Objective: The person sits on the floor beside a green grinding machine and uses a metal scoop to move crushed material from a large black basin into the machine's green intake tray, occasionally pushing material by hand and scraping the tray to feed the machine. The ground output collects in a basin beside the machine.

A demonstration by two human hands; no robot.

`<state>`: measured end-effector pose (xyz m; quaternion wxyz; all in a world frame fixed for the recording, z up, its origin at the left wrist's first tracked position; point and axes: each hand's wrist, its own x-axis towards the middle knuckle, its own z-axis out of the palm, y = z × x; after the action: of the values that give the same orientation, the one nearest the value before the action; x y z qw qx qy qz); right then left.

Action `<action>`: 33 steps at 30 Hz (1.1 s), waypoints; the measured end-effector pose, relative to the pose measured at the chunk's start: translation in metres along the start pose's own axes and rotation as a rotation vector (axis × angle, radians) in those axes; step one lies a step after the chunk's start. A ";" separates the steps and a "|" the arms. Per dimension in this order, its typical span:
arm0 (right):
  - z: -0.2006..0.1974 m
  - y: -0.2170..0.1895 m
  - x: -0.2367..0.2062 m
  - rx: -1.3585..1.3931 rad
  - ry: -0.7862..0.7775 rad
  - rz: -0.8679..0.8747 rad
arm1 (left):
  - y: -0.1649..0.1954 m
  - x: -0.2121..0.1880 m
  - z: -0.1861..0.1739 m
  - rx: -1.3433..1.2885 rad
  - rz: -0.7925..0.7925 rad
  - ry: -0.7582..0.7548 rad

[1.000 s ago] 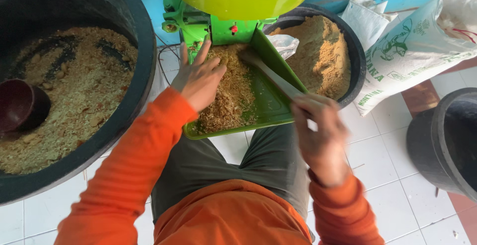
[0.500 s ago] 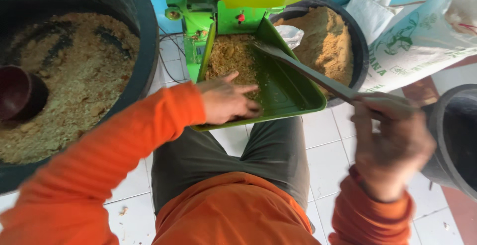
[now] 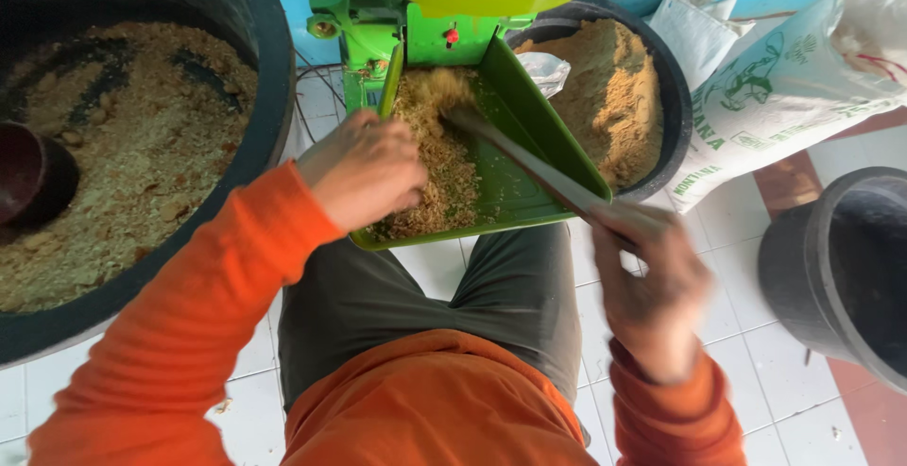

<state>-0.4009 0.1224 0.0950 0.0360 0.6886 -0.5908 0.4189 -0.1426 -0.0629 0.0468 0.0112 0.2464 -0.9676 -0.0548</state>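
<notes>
Green tray [image 3: 529, 169] at twelve o'clock carries brown meal [image 3: 430, 159]. My left hand [image 3: 364, 169], fingers curled, rests on it; right hand [image 3: 652, 287] clamps a stick [image 3: 515, 154]. Raking underway, I judge; next, push meal downslope.

white printed sack [image 3: 803, 79] — upper right, green markings
</notes>
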 end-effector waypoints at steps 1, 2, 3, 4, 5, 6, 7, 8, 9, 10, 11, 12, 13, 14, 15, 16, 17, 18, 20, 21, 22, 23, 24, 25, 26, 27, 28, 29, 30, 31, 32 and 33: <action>0.010 0.003 0.001 0.044 0.007 -0.041 | 0.005 -0.009 -0.002 0.036 0.022 -0.008; 0.016 0.005 0.001 0.063 0.051 -0.036 | 0.009 -0.015 -0.005 0.073 0.043 -0.016; 0.024 0.007 0.003 0.082 0.099 -0.035 | 0.011 -0.019 -0.008 0.096 0.042 -0.011; 0.029 0.008 0.003 0.103 0.146 -0.037 | 0.012 -0.022 -0.011 0.120 0.039 -0.005; 0.034 0.008 0.004 0.095 0.146 -0.044 | 0.013 -0.024 -0.012 0.137 0.035 -0.002; 0.037 0.007 0.005 0.086 0.145 -0.050 | 0.013 -0.024 -0.013 0.168 0.040 0.018; 0.040 0.005 0.006 0.076 0.146 -0.058 | 0.013 -0.021 -0.012 0.200 0.044 0.039; 0.043 0.004 0.006 0.072 0.098 -0.060 | 0.013 -0.019 -0.010 0.230 0.051 0.059; 0.046 0.002 0.007 0.066 0.054 -0.061 | 0.014 -0.017 -0.007 0.251 0.052 0.043; 0.049 0.001 0.007 0.059 0.015 -0.065 | 0.014 -0.013 -0.003 0.275 0.055 0.028; 0.051 0.000 0.008 0.093 0.080 -0.063 | 0.012 -0.008 0.001 0.303 0.057 0.018; 0.054 0.000 0.008 0.128 0.141 -0.062 | 0.011 -0.004 0.005 0.330 0.039 -0.009; 0.056 -0.001 0.009 0.165 0.194 -0.055 | 0.011 -0.002 0.008 0.350 0.021 -0.041; 0.058 -0.002 0.010 0.156 0.162 -0.063 | 0.011 0.000 0.012 0.367 0.006 -0.077; 0.059 -0.003 0.011 0.146 0.132 -0.071 | 0.010 0.001 0.014 0.317 -0.001 -0.045; 0.059 -0.004 0.012 0.136 0.102 -0.079 | 0.009 0.001 0.015 0.267 -0.008 -0.014; 0.059 -0.006 0.013 0.119 0.078 -0.095 | 0.009 0.001 0.015 0.215 -0.014 0.017; 0.059 -0.009 0.015 0.102 0.055 -0.111 | 0.009 0.000 0.015 0.237 -0.008 0.011; 0.059 -0.014 0.018 0.113 0.088 -0.105 | 0.008 -0.001 0.014 0.299 -0.001 0.014; 0.059 -0.017 0.020 0.143 0.133 -0.080 | 0.008 -0.001 0.012 0.280 -0.016 0.031; 0.061 -0.019 0.021 0.175 0.169 -0.047 | 0.008 -0.002 0.012 0.254 -0.033 0.042; 0.061 -0.020 0.021 0.141 0.148 -0.074 | 0.009 -0.003 0.012 0.226 -0.045 0.050; 0.063 -0.021 0.021 0.104 0.133 -0.101 | 0.009 -0.003 0.011 0.221 -0.053 0.075; 0.065 -0.021 0.020 0.066 0.118 -0.129 | 0.009 -0.004 0.012 0.216 -0.061 0.101; 0.066 -0.020 0.019 0.088 0.097 -0.112 | 0.009 -0.005 0.012 0.211 -0.067 0.128; 0.069 -0.019 0.019 0.109 0.077 -0.096 | 0.009 -0.006 0.014 0.220 -0.072 0.158; 0.069 -0.017 0.016 0.131 0.058 -0.081 | 0.009 -0.007 0.015 0.230 -0.079 0.187; 0.071 -0.014 0.016 0.154 0.108 -0.072 | 0.008 -0.008 0.016 0.243 -0.086 0.218; 0.071 -0.012 0.014 0.177 0.155 -0.065 | 0.007 -0.009 0.016 0.234 -0.088 0.230; 0.070 -0.009 0.014 0.201 0.194 -0.053 | 0.005 -0.009 0.017 0.217 -0.092 0.237; 0.072 -0.006 0.014 0.153 0.156 -0.073 | 0.003 -0.008 0.017 0.198 -0.093 0.241; 0.072 -0.004 0.014 0.103 0.120 -0.095 | 0.001 -0.006 0.018 0.229 -0.074 0.296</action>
<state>-0.3600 0.0735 0.0591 0.0556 0.6903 -0.5320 0.4873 -0.1386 -0.0576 0.0291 0.1235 0.2867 -0.9455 0.0924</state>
